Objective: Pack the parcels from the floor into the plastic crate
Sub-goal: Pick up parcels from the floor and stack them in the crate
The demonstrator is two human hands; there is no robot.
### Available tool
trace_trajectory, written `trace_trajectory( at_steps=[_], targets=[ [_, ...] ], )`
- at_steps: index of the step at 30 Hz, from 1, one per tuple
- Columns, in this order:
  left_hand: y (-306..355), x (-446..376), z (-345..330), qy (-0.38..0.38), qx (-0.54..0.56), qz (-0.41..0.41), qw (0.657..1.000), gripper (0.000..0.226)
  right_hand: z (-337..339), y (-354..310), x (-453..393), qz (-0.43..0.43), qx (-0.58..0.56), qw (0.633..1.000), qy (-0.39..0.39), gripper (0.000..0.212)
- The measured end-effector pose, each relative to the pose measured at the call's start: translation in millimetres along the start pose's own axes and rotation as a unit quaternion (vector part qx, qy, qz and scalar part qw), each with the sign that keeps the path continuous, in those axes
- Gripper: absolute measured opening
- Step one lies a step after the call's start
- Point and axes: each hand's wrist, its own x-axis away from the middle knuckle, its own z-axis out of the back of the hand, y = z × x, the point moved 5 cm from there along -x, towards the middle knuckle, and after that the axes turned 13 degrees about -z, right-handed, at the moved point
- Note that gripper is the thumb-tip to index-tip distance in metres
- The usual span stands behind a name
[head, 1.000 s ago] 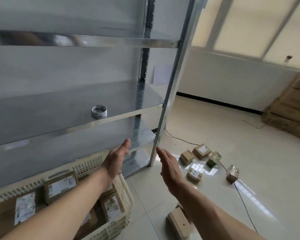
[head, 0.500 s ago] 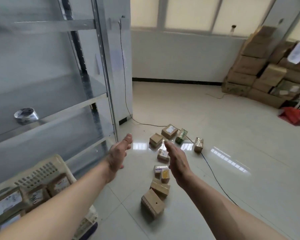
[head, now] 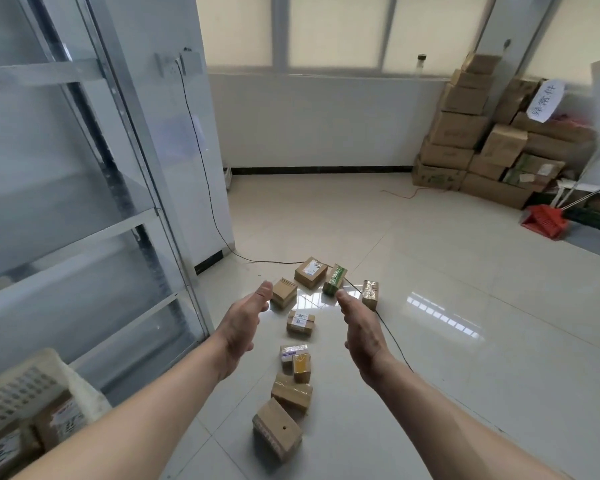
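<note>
At your near left, the cream perforated plastic crate [head: 32, 386] is sitting in the frame's lower corner with labelled brown parcels lying inside it, pressed close against the grey metal shelving rack [head: 94, 216] that is walling off your whole left side. Your left hand [head: 240, 325] and right hand [head: 361, 329] are both reaching forward with palms facing each other, fingers straight and relaxed, holding nothing. Below and between them, the small cardboard parcels are lying scattered on the glossy cream tiled floor [head: 465, 341]: a plain brown box with a small dark hole [head: 278, 433] is sitting nearest you, a taped brown box [head: 291, 393] just behind it, then a yellow-faced packet [head: 301, 367] touching a white-labelled one. Farther on, a labelled box [head: 300, 322] is lying between your hands, and a cluster of four, including a green-wrapped packet [head: 335, 279], is resting beyond your fingertips. A thin black cable [head: 208, 202] is running down from a wall socket and across the floor past that far cluster. To your right the tiles are stretching open toward a red dustpan [head: 542, 221] and a stack of large cardboard cartons [head: 465, 133] against the far wall.
</note>
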Motion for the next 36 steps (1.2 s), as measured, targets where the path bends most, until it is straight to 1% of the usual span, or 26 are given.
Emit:
trace_trajectory(
  at_steps=[2,3,5,7,9,11,12,13,14,15,16,18,20,22,26,29,32,36],
  targets=[
    [-0.6,-10.5,-3.1,-0.006,-0.003,0.003,1.0,0.096,1.9,1.4,-7.3,0.001,0.003,1.0,0.002,0.025],
    [-2.2,-16.6,-3.2,-0.009,-0.004,0.005,1.0,0.095,1.4,2.8,-11.0,0.001,-0.004,1.0,-0.003,0.024],
    [-7.8,-31.2,-1.8,-0.013,-0.001,0.009,1.0,0.091,0.9,3.7,-16.7,-0.007,-0.003,1.0,0.012,0.037],
    [-15.0,-48.0,0.0,-0.019,-0.002,0.016,1.0,0.085,-0.7,6.1,-28.2,-0.017,-0.007,1.0,0.02,0.044],
    [-21.2,-67.1,1.4,-0.031,-0.004,0.024,0.999,0.089,-0.1,5.8,-40.8,-0.025,-0.006,0.999,0.038,0.043],
    [-25.4,-88.5,2.4,-0.047,-0.006,0.029,0.998,0.096,-2.0,4.1,-55.9,-0.029,-0.01,0.998,0.048,0.028],
    [-27.8,-100.9,3.4,-0.055,-0.007,0.033,0.998,0.098,-4.2,1.2,-62.8,-0.032,-0.011,0.998,0.059,0.029],
    [-30.0,-113.5,4.4,-0.062,-0.006,0.038,0.997,0.098,-5.3,0.5,-71.5,-0.035,-0.008,0.997,0.074,0.04],
    [-32.1,-125.8,5.7,-0.07,-0.005,0.042,0.997,0.097,-7.5,-0.9,-78.8,-0.044,-0.005,0.995,0.089,0.052],
    [-34.8,-138.1,7.1,-0.078,-0.004,0.046,0.996,0.092,-10.3,-0.3,-88.3,-0.054,-0.01,0.994,0.098,0.059],
    [-38.6,-150.8,8.9,-0.084,-0.003,0.049,0.995,0.086,-13.6,0.1,-97.3,-0.059,-0.013,0.992,0.11,0.058],
    [-48.6,-172.9,12.2,-0.094,-0.011,0.062,0.994,0.075,-20.7,4.0,-114.7,-0.077,-0.02,0.989,0.124,0.048],
    [-62.4,-191.3,14.4,-0.106,-0.022,0.08,0.991,0.073,-27.0,13.2,-130.5,-0.095,-0.028,0.985,0.139,0.045],
    [-80.7,-207.0,14.9,-0.117,-0.035,0.095,0.988,0.072,-31.7,25.6,-143.6,-0.108,-0.032,0.982,0.151,0.046],
    [-127.9,-229.9,13.2,-0.13,-0.056,0.134,0.981,0.067,-38.6,70.9,-170.0,-0.164,-0.036,0.973,0.16,0.048],
    [-175.7,-243.9,9.1,-0.131,-0.068,0.172,0.974,0.061,-42.3,121.3,-194.3,-0.214,-0.035,0.964,0.156,0.048],
    [-234.7,-253.5,3.1,-0.126,-0.073,0.217,0.965,0.054,-45.8,181.4,-222.6,-0.266,-0.027,0.953,0.142,0.049],
    [-329.2,-262.2,-11.7,-0.128,-0.081,0.267,0.952,0.055,-52.3,271.7,-262.6,-0.324,-0.017,0.937,0.131,0.051]
  ],
)
